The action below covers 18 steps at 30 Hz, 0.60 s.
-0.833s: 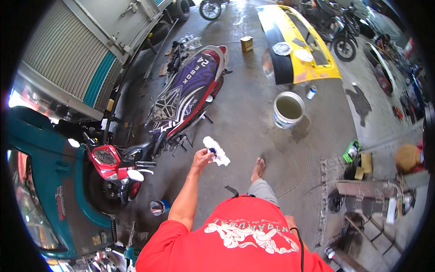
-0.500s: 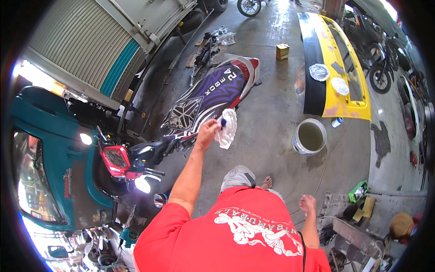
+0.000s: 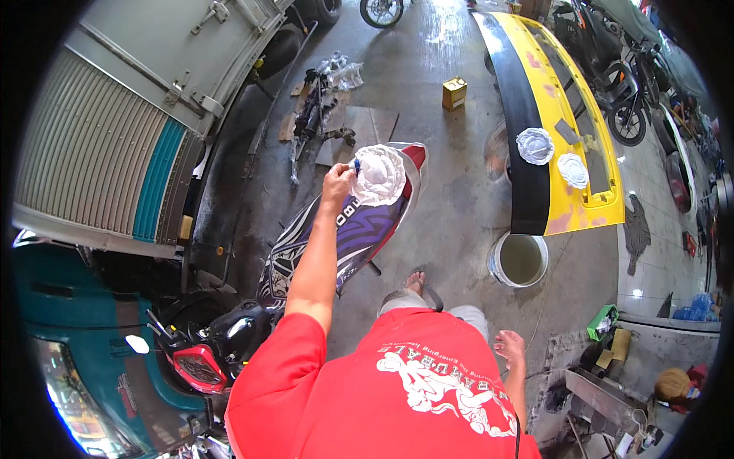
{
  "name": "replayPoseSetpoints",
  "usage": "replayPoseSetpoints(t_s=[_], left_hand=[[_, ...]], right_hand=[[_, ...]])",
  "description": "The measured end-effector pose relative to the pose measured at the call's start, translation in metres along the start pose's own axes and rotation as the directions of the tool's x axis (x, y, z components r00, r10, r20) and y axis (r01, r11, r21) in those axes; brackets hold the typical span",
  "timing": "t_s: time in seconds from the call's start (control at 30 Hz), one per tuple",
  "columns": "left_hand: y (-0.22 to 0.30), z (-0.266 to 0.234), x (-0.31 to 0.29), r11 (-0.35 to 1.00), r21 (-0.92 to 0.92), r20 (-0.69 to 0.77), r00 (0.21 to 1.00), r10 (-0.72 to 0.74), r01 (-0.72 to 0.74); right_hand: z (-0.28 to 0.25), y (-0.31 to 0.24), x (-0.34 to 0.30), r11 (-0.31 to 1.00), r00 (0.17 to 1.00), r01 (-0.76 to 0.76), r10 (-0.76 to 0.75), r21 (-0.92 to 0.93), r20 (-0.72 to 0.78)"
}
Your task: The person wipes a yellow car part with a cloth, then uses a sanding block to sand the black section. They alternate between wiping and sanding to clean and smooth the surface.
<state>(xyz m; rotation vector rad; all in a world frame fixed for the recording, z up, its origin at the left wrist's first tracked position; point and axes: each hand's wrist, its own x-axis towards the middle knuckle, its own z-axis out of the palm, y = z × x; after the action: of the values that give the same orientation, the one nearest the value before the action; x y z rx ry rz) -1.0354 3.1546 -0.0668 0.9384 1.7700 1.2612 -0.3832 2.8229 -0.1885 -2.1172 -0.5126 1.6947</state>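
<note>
My left hand (image 3: 336,186) is stretched out ahead, its fingers closed on the rim of a white, round, crumpled dish-like thing (image 3: 380,176). A small dark blue piece (image 3: 355,166) shows at the fingertips; I cannot make out what it is. Behind and below the white thing is a long motorcycle seat (image 3: 358,229) with a purple, black and white patterned cover. My right hand (image 3: 511,349) hangs low at my right side, with fingers apart and nothing in it.
A yellow and black vehicle panel (image 3: 547,180) at right carries two similar round crumpled things (image 3: 535,145). A bucket of murky liquid (image 3: 499,268) stands near its lower end. A yellow box (image 3: 454,93), metal parts on cardboard (image 3: 310,115) and a truck (image 3: 99,145) lie beyond.
My left hand has moved forward and up with the white round thing, now turned to show its face over the seat. My body has moved closer to the seat's rear.
</note>
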Motion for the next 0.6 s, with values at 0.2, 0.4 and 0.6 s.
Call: replayPoseSetpoints(t_s=[0.2,0.4,0.6], left_hand=[[-0.071,0.049,0.000,0.443,0.752,0.290,0.849,0.441,-0.487],[-0.078,0.076,-0.018,0.470,0.782,0.240,0.893,0.380,-0.410],[0.012,0.152,-0.051,0.491,0.677,0.261,0.803,0.536,-0.548]], right_hand=[[0.029,-0.021,0.002,0.983,0.999,-0.043,0.038,-0.181,-0.035],[-0.004,-0.038,0.031,0.981,0.986,-0.151,0.142,-0.120,-0.083],[-0.042,-0.089,0.110,0.984,0.985,-0.151,0.142,-0.089,-0.100]])
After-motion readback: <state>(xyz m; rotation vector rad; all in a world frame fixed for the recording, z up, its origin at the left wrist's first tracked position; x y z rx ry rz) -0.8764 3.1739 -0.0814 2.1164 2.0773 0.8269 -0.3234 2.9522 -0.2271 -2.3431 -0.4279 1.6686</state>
